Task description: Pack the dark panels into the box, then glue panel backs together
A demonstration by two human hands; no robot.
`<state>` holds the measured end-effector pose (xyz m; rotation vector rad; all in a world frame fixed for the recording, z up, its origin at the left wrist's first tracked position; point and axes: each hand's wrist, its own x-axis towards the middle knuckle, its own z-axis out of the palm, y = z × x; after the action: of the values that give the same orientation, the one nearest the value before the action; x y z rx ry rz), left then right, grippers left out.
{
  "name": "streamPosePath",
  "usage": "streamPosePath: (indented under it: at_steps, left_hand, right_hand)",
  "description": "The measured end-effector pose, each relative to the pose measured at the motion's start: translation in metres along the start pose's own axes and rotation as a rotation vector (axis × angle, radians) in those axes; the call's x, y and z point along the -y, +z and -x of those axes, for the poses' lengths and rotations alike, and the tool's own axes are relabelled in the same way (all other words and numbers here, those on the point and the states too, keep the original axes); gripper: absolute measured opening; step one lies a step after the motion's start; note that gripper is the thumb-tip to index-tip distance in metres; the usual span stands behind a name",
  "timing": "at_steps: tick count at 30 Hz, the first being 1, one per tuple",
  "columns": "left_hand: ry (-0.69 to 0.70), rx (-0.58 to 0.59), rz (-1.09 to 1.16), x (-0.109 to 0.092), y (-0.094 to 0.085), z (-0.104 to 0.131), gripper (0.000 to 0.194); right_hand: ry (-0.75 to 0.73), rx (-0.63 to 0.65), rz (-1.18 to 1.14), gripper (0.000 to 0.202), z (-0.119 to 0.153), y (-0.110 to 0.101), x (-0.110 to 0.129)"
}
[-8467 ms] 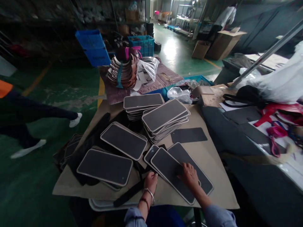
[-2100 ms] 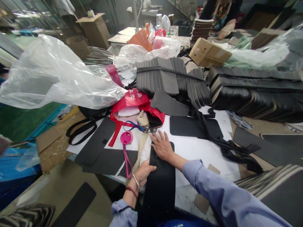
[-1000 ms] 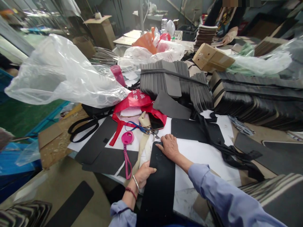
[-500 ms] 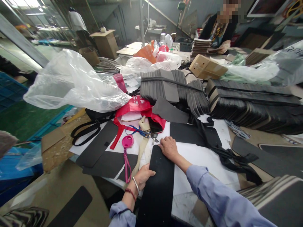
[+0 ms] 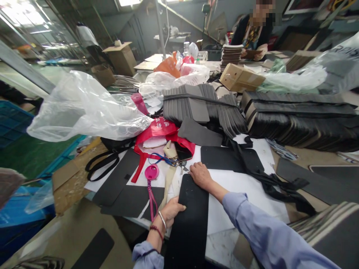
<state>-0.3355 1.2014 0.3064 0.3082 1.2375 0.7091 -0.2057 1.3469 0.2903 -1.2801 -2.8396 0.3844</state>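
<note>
Left hand [image 5: 171, 212] and right hand [image 5: 201, 175] clamped on one black panel [image 5: 192, 218], one red bag [image 5: 159, 129] beyond, one pink strap [image 5: 150, 194] nearby

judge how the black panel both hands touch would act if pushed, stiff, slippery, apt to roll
Probably fairly stiff, as the black panel shows no visible creases and a straight long edge. It may slide easily, since its face looks smooth. It seems unlikely to roll, looking broad and flat.
</note>
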Motion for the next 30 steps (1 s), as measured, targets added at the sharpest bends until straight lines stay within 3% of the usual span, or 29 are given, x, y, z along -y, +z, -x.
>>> streamPosePath:
  at_steps: [6, 12, 22, 27, 30]
  left_hand:
    - [-0.01, -0.008, 0.015, -0.003, 0.004, 0.002, 0.04]
    - [-0.019, -0.04, 0.001, -0.005, 0.006, 0.001, 0.041]
    - [0.001, 0.01, -0.026, -0.006, 0.004, 0.003, 0.037]
    - [-0.008, 0.002, -0.045, -0.007, 0.005, 0.002, 0.035]
    - [-0.002, -0.034, -0.048, -0.008, 0.006, 0.001, 0.037]
  right_hand:
    - [0.036, -0.028, -0.071, 0.034, 0.003, -0.003, -0.002]
    - [0.004, 0.05, -0.115, 0.013, 0.001, -0.005, -0.007]
    - [0.089, 0.014, -0.074, 0.024, -0.004, -0.004, 0.0]
    - [0.178, -0.084, -0.025, 0.031, 0.003, 0.003, 0.024]
    - [0.025, -0.191, -0.063, 0.031, 0.019, 0.014, 0.049]
